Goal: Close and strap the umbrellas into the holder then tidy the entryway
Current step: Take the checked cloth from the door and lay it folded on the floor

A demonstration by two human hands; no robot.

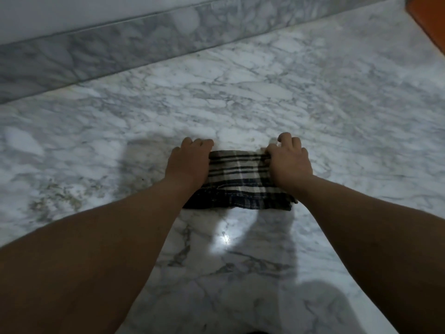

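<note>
Head view, looking down at a marble floor (313, 97). The person presses a folded plaid cloth (237, 183) flat against the floor at the centre of the frame. The left hand (189, 160) lies on the cloth's left edge with the fingers curled over its far corner; the right hand (289, 160) lies on the right edge, fingertips bunching the far hem. Both hands appear to grasp the cloth's far corners while bearing down on it, though the palms hide the exact contact.

Step in hand, as judged: the tidying part of the task, namely wiping the entryway floor. No umbrella and no holder is in view, so their state cannot be told.

The next move likely calls for even downward pressure and a straight push or pull, keeping the folds together.

Materials: the cloth is woven, matte and soft, in dark and cream stripes, with a stitched hem along the near side. The floor is glossy grey-veined white stone, showing a bright lamp reflection below the cloth and brownish speckling at the left. A marble skirting (120, 51) runs across the upper left; an orange edge (431, 22) shows at the upper right.
</note>
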